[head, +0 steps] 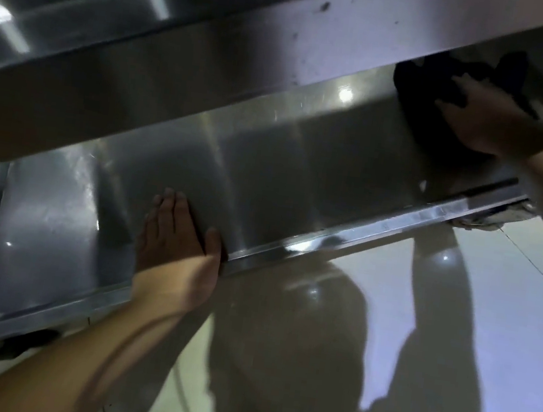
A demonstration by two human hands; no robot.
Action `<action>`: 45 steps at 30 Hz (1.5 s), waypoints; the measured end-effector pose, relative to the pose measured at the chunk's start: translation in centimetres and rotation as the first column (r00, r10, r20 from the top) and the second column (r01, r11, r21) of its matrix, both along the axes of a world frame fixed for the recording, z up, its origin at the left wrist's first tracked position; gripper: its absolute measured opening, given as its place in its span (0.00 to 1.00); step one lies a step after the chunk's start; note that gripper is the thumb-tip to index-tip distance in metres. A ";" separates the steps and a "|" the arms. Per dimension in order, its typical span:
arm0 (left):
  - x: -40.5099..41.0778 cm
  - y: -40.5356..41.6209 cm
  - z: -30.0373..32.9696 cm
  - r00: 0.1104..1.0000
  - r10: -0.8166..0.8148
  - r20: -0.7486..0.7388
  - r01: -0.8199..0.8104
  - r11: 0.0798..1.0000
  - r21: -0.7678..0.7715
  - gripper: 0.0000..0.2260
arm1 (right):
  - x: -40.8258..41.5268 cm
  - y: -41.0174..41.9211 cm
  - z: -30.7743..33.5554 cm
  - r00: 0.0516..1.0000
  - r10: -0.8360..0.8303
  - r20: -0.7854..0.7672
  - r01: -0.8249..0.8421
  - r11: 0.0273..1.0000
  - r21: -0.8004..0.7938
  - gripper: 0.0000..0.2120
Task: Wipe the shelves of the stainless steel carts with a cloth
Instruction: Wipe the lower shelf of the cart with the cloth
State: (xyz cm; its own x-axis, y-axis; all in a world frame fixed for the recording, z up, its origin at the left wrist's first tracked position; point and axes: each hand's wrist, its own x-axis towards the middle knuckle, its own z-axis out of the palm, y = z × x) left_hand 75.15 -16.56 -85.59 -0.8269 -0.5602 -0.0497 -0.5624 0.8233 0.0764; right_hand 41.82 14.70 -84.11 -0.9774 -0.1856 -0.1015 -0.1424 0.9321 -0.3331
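I look down at a stainless steel cart. Its lower shelf (pixel 267 170) runs from lower left to upper right, with a raised rim along the near edge. My right hand (pixel 481 119) presses a dark cloth (pixel 426 98) flat on the far right end of this shelf, fingers spread over it. Part of the cloth is hidden under the upper shelf (pixel 215 43), which crosses the top of the view. My left hand (pixel 176 234) lies flat on the lower shelf near its front rim, fingers together and pointing away, holding nothing.
A glossy pale tiled floor (pixel 453 333) fills the lower right and carries my shadow. A dark caster (pixel 24 342) sits under the cart's left corner. Another wheel mount (pixel 489 217) shows below the right end of the rim.
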 end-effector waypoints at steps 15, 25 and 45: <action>0.2 0.0 -0.8 0.996 -0.017 -0.084 0.018 1.000 0.010 0.37 | 21.8 -10.8 0.0 0.891 0.452 0.035 -0.448 0.890 -0.084 0.30; 0.4 -0.3 -0.7 0.999 -0.006 -0.053 0.007 1.000 0.023 0.36 | 9.6 -3.1 0.0 0.998 0.059 -0.020 -0.059 0.998 0.019 0.32; 0.7 -0.2 -0.8 1.000 -0.012 -0.018 0.012 1.000 -0.020 0.36 | 26.6 -16.1 -1.0 0.854 0.519 0.008 -0.519 0.854 -0.046 0.31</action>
State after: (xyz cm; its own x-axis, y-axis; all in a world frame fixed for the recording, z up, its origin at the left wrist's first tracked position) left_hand 75.82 -16.76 -86.43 -0.8341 -0.5511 -0.0232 -0.5512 0.8314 0.0697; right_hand 68.42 -1.42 -85.12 -0.7358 -0.6697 -0.1004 -0.5948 0.7100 -0.3769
